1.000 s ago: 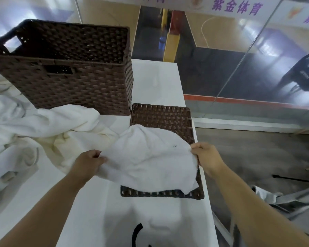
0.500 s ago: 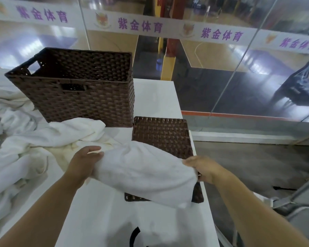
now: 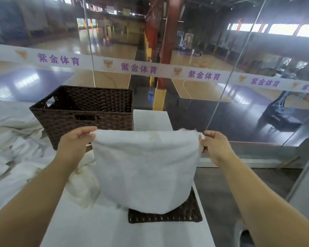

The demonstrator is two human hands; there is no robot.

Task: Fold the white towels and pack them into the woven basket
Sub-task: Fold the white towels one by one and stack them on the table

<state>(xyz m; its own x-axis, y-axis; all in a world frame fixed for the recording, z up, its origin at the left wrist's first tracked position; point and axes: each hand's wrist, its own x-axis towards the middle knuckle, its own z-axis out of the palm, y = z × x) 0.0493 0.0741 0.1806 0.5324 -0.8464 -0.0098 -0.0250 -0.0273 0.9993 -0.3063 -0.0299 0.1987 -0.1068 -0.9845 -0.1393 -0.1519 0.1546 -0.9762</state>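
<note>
hanging in the air between both hands is a white towel (image 3: 144,168), its top edge stretched level. the left hand (image 3: 73,143) pinches the top left corner, the right hand (image 3: 214,146) pinches the top right. its lower edge droops over a flat woven lid (image 3: 185,213) on the white table (image 3: 96,229). behind stands the woven basket (image 3: 86,113), with a heap of towels (image 3: 12,143) to its left.

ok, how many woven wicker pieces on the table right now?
2. The deep brown woven basket stands at the table's far end, left of centre. The flat woven lid lies nearer, mostly hidden behind the held white towel. Nothing else woven shows.
</note>
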